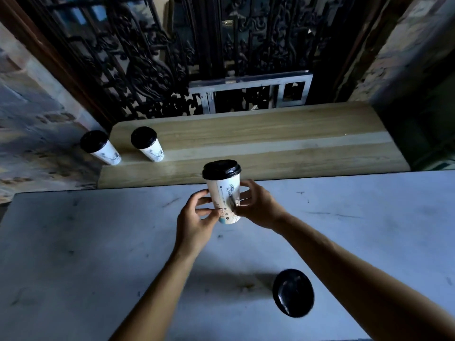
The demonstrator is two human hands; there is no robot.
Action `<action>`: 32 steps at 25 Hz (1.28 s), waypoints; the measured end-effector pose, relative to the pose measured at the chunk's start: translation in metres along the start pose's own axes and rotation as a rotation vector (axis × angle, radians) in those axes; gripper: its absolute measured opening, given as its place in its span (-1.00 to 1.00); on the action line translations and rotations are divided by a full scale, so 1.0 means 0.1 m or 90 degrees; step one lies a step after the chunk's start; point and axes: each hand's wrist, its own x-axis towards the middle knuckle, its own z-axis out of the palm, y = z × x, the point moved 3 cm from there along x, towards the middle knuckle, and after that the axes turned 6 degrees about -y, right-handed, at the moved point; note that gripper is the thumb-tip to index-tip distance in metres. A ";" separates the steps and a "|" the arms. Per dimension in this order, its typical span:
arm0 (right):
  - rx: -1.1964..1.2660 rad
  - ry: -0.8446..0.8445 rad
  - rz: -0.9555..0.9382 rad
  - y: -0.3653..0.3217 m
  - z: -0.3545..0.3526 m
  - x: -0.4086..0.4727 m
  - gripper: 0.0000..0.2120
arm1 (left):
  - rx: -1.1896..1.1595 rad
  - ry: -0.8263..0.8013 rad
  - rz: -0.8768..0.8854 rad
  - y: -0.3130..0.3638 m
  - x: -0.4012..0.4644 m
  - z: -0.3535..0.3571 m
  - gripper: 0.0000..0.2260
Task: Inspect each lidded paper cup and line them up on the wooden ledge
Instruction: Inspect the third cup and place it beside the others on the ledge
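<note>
Both hands hold a white paper cup with a black lid point(223, 190) upright in the air, just in front of the wooden ledge point(270, 143). My left hand point(197, 217) grips its lower left side; my right hand point(256, 205) wraps its right side. Two more lidded cups stand at the ledge's left end: one point(147, 143) on the wood, the other point(99, 146) at the far left edge. Another cup, seen from above as a black lid point(293, 292), stands on the white table near my right forearm.
The white table point(86, 254) spreads below my arms, marked with dark scuffs. Behind the ledge rises a black ornate metal grille point(152, 65) with a metal frame point(248, 91) leaning on it. Rough stone walls flank both sides.
</note>
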 end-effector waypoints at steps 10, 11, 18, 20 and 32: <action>0.001 0.093 0.045 -0.01 0.25 2.29 -0.32 | -0.184 -0.059 -0.120 -0.53 2.34 -0.13 -0.54; 0.003 0.103 0.036 0.03 0.28 2.47 -0.30 | -0.199 -0.052 -0.119 -0.59 2.53 -0.11 -0.53; -0.079 0.175 0.005 0.40 0.42 3.16 -0.42 | -0.263 -0.037 -0.047 -1.12 3.12 0.07 -0.39; -0.086 0.187 -0.010 0.44 0.44 3.20 -0.49 | -0.264 -0.039 -0.039 -1.23 3.17 0.11 -0.33; -0.090 0.156 0.044 0.43 0.52 3.12 -0.44 | -0.202 -0.085 -0.094 -1.32 3.06 0.21 -0.27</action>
